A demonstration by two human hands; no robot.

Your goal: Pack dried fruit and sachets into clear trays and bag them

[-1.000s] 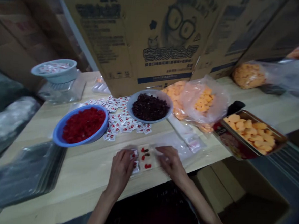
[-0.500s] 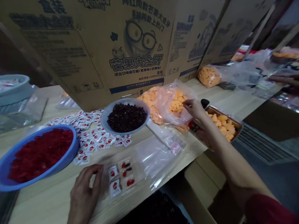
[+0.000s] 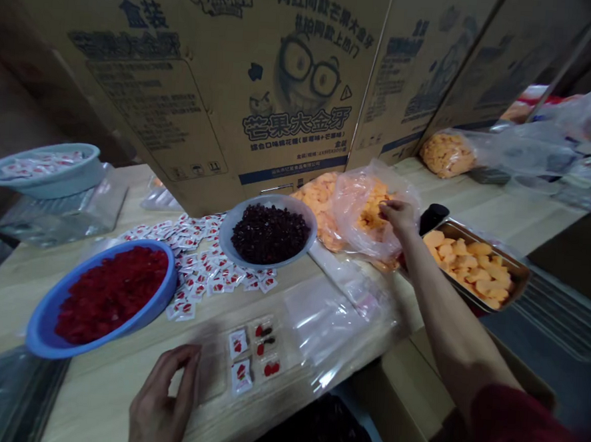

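Observation:
My left hand [image 3: 167, 393] is closed at the left edge of a clear plastic tray [image 3: 213, 369], thumb and forefinger pinched on its rim. In the tray lie two white printed sachets [image 3: 240, 357] and small red and dark candies [image 3: 268, 346]. My right hand [image 3: 400, 217] reaches over the mouth of a clear bag [image 3: 350, 184] of orange candies [image 3: 371, 205]. Its fingertips are pinched together against the pieces; what is between them I cannot make out.
A blue basin of red candies [image 3: 115, 297], a bowl of dark candies [image 3: 269, 236], scattered sachets [image 3: 197, 262] and flat clear bags [image 3: 324, 323] lie around the tray. Cardboard boxes [image 3: 304, 81] stand behind. At right sits a box of orange pieces [image 3: 473, 265].
The view has swung left, so the things sit further right in it. My right hand stays at the orange candies, its fingers now lower among them. My left hand stays at the tray's edge.

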